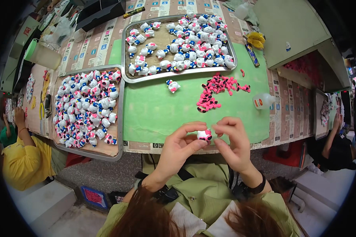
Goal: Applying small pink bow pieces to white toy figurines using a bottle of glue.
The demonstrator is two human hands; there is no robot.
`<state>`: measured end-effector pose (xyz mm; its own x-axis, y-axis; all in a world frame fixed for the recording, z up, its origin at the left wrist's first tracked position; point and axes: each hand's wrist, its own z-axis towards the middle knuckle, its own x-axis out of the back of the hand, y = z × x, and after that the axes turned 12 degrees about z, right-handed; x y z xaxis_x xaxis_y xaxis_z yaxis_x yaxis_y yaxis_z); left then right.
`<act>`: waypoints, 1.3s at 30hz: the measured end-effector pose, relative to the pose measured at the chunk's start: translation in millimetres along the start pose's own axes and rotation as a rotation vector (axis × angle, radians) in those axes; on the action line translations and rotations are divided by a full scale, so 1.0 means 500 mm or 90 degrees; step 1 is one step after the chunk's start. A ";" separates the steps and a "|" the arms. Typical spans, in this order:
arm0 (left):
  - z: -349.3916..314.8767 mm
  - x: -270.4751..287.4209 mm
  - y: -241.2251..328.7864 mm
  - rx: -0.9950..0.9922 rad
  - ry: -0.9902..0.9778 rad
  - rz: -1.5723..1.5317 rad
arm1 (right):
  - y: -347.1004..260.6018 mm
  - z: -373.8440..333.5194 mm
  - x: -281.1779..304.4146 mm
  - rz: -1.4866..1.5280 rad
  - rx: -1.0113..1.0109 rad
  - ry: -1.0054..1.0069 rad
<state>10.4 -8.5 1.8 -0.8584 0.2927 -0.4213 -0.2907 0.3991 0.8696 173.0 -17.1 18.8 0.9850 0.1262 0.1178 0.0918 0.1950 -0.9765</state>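
Observation:
Close to the table's front edge, my left hand point(178, 145) pinches a small white toy figurine point(201, 134) with pink on it between thumb and fingers. At the figurine's right side is my right hand point(235, 143). Its thumb and fingers are bent but apart, and I see nothing held in them; whether a fingertip touches the toy I cannot tell. Past my hands, a loose pile of small pink pieces with dark faces point(219, 89) lies on the green mat point(154, 114). A single white, blue and pink figurine point(173, 86) lies to their left.
A metal tray point(146, 78) of figurines lies at the back, another tray point(118, 148) at the left. A small bottle point(263, 101) stands at the mat's right, below a metal cabinet point(300, 31). People sit at both sides, one in a yellow shirt point(25, 162).

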 end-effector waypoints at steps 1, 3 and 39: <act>-0.001 -0.002 0.000 -0.023 -0.001 -0.001 | 0.002 0.001 -0.004 0.100 -0.051 0.031; -0.004 -0.005 0.007 -0.032 0.000 0.015 | 0.001 0.003 -0.005 0.208 -0.109 0.051; 0.003 -0.011 -0.008 0.007 -0.093 -0.225 | -0.014 0.001 -0.038 -0.275 0.230 0.070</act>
<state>16.6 -10.4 0.3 -0.6366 0.2565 -0.7273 -0.5523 0.5065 0.6621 153.6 -20.3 23.4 0.8805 -0.1369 0.4539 0.4524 0.5290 -0.7180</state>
